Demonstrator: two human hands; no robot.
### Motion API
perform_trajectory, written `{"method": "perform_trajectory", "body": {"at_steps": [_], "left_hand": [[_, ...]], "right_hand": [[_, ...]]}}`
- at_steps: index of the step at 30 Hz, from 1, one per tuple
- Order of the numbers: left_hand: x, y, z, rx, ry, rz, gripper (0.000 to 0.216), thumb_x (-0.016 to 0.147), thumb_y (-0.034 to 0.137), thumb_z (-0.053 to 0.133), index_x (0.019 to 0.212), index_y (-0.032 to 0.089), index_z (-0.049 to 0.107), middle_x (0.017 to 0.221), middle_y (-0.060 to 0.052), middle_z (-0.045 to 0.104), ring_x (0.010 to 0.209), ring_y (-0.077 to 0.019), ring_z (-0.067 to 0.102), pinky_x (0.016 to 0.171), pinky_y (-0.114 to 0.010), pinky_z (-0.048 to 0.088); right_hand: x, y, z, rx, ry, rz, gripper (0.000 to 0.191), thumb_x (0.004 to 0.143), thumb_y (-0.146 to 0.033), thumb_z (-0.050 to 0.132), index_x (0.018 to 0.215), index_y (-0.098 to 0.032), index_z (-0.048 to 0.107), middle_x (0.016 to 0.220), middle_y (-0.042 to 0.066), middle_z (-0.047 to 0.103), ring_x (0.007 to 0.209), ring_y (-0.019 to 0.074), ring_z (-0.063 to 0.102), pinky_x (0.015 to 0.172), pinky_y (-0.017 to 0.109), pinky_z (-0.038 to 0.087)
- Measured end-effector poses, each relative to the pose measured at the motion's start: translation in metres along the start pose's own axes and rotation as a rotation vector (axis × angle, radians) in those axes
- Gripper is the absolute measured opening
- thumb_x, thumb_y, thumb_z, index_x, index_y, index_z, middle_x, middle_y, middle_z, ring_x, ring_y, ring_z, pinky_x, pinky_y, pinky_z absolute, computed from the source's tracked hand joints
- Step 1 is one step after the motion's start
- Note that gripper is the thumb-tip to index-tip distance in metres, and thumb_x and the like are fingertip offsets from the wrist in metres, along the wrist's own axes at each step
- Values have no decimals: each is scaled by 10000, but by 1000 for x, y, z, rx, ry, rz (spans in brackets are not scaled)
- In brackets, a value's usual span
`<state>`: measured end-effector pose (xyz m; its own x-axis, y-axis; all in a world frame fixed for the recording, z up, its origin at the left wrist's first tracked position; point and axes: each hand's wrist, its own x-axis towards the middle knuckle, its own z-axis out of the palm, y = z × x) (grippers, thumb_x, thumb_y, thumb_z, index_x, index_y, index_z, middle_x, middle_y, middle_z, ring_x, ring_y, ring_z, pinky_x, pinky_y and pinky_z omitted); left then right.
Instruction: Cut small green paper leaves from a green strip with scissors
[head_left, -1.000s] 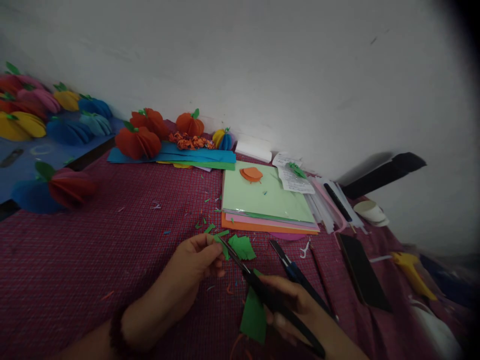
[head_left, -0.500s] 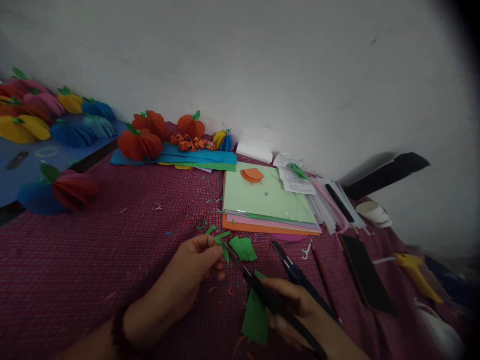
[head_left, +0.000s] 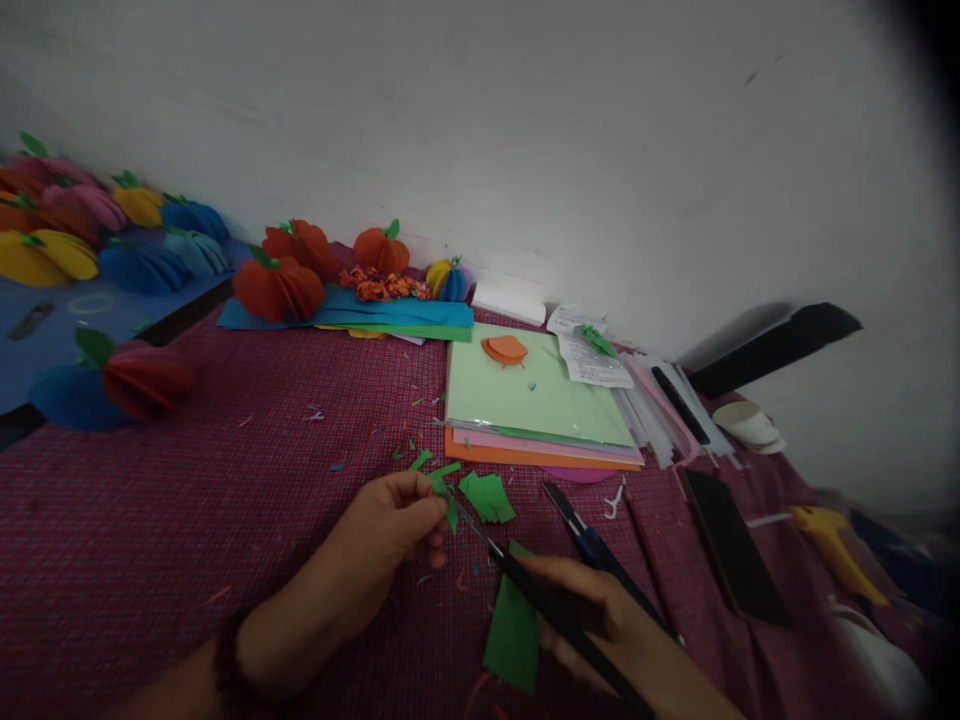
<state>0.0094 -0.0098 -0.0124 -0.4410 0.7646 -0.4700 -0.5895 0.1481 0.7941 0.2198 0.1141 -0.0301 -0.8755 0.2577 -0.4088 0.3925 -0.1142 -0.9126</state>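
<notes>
The left hand (head_left: 390,525) is pinching a small green paper piece (head_left: 439,487) between thumb and forefinger, its other fingers curling loosely below. The right hand (head_left: 600,610) is closing around the black handles of a pair of scissors (head_left: 544,603), whose thin blades are pointing at the paper and reaching its edge just beside the left thumb (how far the blades are parting is not showing clearly). The green paper piece is sitting above the plaid tablecloth (head_left: 300,540), just in front of a little pile of green paper squares (head_left: 487,497). A larger green paper strip (head_left: 511,640) is lying partly beneath the scissors; whether the right hand is touching it, one cannot tell. A utility knife (head_left: 589,540) is resting near the right hand.

Judging by its look, the paper piece is weighing next to nothing, bending readily and creasing or tearing under a hard squeeze. An edge or corner is offering the best hold, with a light fingertip pinch and the fingers staying clear of the blades.
</notes>
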Motion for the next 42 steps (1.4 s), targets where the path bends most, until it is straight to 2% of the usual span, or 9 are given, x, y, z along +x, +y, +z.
{"method": "perform_trajectory", "body": {"at_steps": [6,16,21,25,29,31,36,39,42], "left_hand": [[-1,-1,0,2,5,-41,137,593,182,648,572,180,513,493,65,488,454,-81,440,434,-208,405],[-2,-1,3,17,-11,-56,137,589,209,656,556,182,526,485,60,487,440,-79,431,437,-213,402],[-2,-4,1,14,-13,-50,137,607,200,661,565,179,533,497,57,490,454,-80,427,442,-211,404],[-1,-6,1,-12,-10,-47,163,616,219,686,570,176,535,509,58,488,469,-82,434,447,-212,410],[-2,-5,1,-24,-10,-58,214,629,247,714,556,172,526,511,56,493,477,-79,443,463,-208,413],[-2,-3,0,-28,-23,-51,217,633,258,723,567,171,536,524,54,506,485,-80,457,470,-208,416],[-3,-2,-2,1,-41,-30,215,644,270,733,583,172,551,538,58,516,483,-75,467,484,-204,415],[-3,-3,-2,29,-34,-26,202,622,246,753,608,173,565,554,62,537,479,-68,474,487,-198,415],[-4,-2,0,27,-40,-22,213,578,221,777,644,179,579,566,60,573,489,-79,506,498,-204,430]], "right_hand": [[-4,-16,3,1,15,-3,523,741,-318,692,1249,-248,584,1083,73,650,1034,262,571,879,378,455],[-4,-12,5,-2,33,18,524,726,-282,710,1236,-270,593,992,39,654,983,245,595,882,379,452],[-4,-16,8,41,22,22,519,714,-214,710,1216,-290,603,1041,28,654,973,229,607,865,351,466],[-5,-15,9,35,43,15,526,701,-173,697,1206,-294,613,997,22,658,938,217,605,838,336,474],[-4,-13,11,22,51,68,542,703,-170,688,1226,-283,599,928,22,666,821,200,622,723,312,505],[-4,-16,13,-4,69,77,525,717,-185,685,1226,-277,599,915,23,676,860,213,629,748,319,509],[-6,-39,1,-244,198,-102,444,772,-167,616,1204,-268,613,1140,49,658,1066,238,597,922,366,467],[0,-55,-27,-640,352,-331,538,779,-100,546,1288,-277,533,1240,47,609,1133,228,556,994,398,412],[20,-66,-66,-1007,476,-373,496,810,-136,542,1295,-241,526,1147,86,637,1022,237,597,913,388,459]]}}
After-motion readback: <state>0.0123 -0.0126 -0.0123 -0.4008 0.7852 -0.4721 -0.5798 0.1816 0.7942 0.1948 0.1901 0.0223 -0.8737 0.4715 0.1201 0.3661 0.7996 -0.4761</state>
